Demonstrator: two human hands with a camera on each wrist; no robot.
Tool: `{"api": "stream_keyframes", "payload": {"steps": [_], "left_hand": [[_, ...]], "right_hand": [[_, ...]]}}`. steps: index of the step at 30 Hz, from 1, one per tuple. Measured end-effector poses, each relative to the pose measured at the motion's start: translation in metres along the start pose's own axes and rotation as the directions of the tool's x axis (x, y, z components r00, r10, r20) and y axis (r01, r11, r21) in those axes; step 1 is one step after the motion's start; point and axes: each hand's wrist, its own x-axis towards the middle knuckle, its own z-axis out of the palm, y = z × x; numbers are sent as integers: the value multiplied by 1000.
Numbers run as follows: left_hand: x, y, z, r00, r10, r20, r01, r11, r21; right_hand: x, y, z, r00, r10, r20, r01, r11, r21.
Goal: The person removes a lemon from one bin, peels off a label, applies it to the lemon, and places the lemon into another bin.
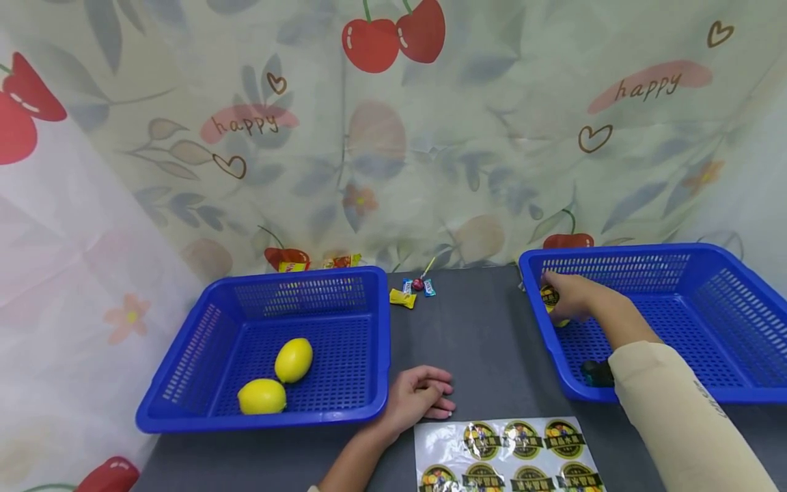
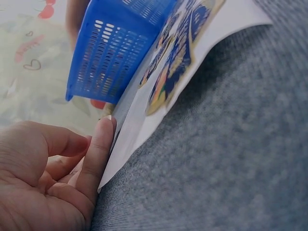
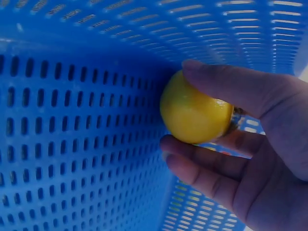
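Inside the right blue basket (image 1: 660, 395), my right hand (image 1: 572, 297) holds a yellow lemon (image 3: 195, 110) low in the far left corner. Its thumb lies over the lemon and the fingers come from beneath. A round black-and-gold sticker (image 1: 549, 296) shows on the lemon's side. My left hand (image 1: 421, 394) rests on the grey table with relaxed fingers, just right of the left blue basket (image 1: 261, 421). Close to those fingers lies a white sheet of round stickers (image 1: 451, 437). Two lemons, one lemon (image 1: 294, 360) behind another lemon (image 1: 262, 396), sit in the left basket.
Between the baskets, toward the back, are a yellow-wrapped candy (image 1: 402, 298), a red lollipop (image 1: 418, 283) and small blue wrappers (image 1: 429, 288). More packets (image 1: 341, 261) lie behind the left basket. A printed curtain (image 1: 430, 171) hangs behind. A dark object (image 1: 596, 374) shows beside the right sleeve.
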Motion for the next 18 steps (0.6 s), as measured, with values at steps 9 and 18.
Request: {"api": "stream_keyframes", "payload": {"steps": [9,18], "left_hand": [[1,2,1,1000,9,13,-9,1000,1],[0,1,0,1000,4,0,-4,1000,3]], "right_hand": [[-2,2,0,1000,1,-26,-1,1000,-5],[-23,-20,-22,983,-124,-134,97,977,-192]]}}
